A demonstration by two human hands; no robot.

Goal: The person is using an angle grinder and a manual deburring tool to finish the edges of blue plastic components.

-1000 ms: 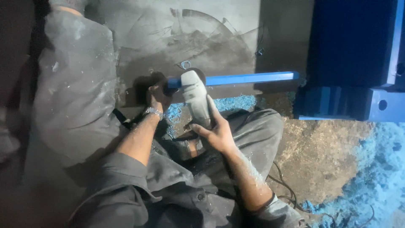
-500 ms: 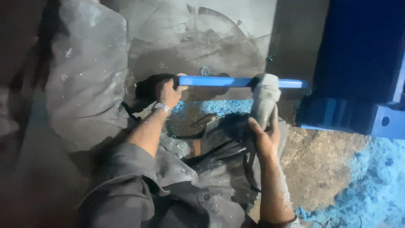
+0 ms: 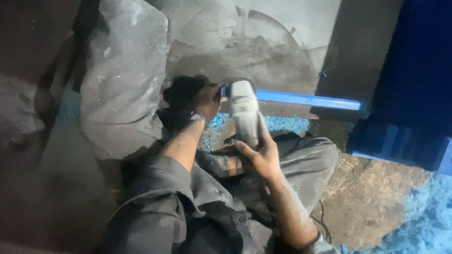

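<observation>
Two hands are at work over a lap in grey trousers [image 3: 306, 155]. The right hand [image 3: 259, 157] grips the back end of a grey power tool [image 3: 244, 110], with the fingers wrapped round it. The tool points away from the person, and its front end sits on the near end of a long blue bar [image 3: 306, 99]. The left hand [image 3: 206, 99] is closed round that end of the bar, just beside the tool's head. A watch [image 3: 198, 118] is on the left wrist. The bar runs off to the right, up to a big blue machine [image 3: 414, 94]. Blue shavings [image 3: 282, 124] lie under the bar. A dusty grey sack [image 3: 125, 80] sits on the left
</observation>
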